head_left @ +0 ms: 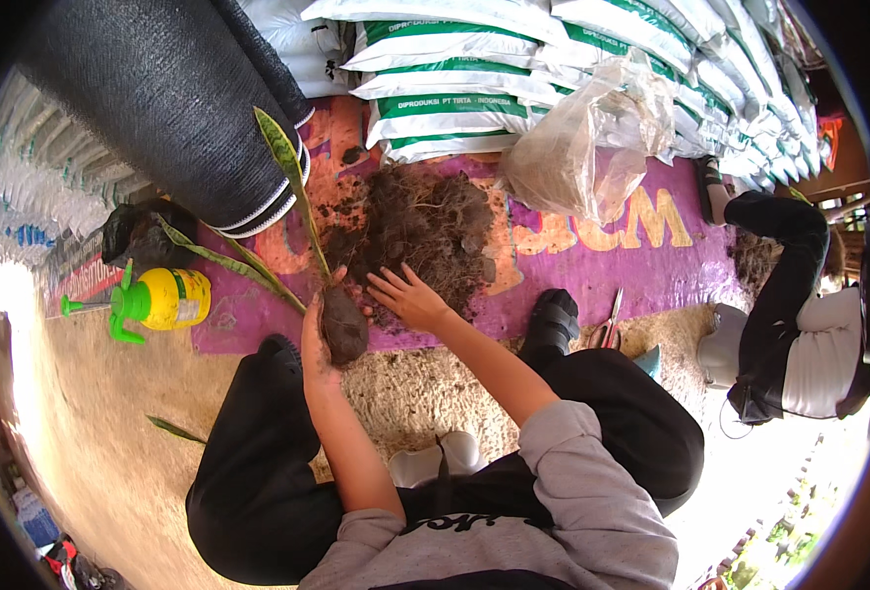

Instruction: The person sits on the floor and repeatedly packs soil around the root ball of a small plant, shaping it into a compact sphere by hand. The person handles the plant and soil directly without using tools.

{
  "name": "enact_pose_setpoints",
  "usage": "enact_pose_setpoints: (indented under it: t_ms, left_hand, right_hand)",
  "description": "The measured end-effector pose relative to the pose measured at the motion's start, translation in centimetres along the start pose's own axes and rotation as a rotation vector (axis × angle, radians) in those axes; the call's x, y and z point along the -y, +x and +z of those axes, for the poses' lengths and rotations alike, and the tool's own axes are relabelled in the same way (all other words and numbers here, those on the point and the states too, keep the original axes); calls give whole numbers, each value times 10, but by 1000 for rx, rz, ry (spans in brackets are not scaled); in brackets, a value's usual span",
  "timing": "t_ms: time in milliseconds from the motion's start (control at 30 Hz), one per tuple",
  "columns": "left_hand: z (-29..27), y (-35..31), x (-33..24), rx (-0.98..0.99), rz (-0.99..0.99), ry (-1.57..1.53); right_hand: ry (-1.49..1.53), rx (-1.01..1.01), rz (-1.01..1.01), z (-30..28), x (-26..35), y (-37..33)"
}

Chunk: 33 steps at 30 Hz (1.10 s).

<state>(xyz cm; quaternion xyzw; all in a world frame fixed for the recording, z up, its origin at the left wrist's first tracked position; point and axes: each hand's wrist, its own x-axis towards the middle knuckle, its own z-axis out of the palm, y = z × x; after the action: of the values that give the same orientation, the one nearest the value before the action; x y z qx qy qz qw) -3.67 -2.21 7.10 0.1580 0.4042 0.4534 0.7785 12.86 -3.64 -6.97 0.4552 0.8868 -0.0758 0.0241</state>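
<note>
The person's left hand (314, 339) has its grip cupped around a brown root ball (344, 326), held at the near left corner of the soil heap (433, 226). A long green leaf (281, 147) with yellow edges stands up from the root ball, passing along the heap's left side. The right hand (410, 300) lies at the heap's near edge, its grip wide, fingers spread and palm down. Left of the heap, a second leaf (243, 267) slants toward the left hand; whether it joins the same plant cannot be told. Farther left of the heap are a yellow and green spray bottle (177, 298) and a black bag (145, 231). A large black roll (174, 108) lies beyond the heap to the left. The heap rests on a purple sheet (641, 264). Right of it are a clear plastic bag (572, 147) and, nearer the person, scissors (609, 326). Stacked white and green sacks (445, 113) stand behind the heap. Well to its right, another person (799, 329) is partly visible.
</note>
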Motion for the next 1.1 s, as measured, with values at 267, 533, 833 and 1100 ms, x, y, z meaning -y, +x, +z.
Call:
enact_pose_setpoints:
  t_ms: [267, 533, 833, 1100]
  left_hand:
    - [-11, -4, -13, -12, 37, -40]
    - [-2, -5, -7, 23, 12, -66]
    - [4, -14, -13, 82, 23, -99]
    - [12, -19, -16, 7, 20, -144]
  right_hand:
    - [-118, 198, -38, 7, -32, 14]
    - [-74, 95, 34, 19, -13, 4]
    - [475, -494, 343, -19, -31, -31]
    - [740, -774, 987, -31, -74, -40]
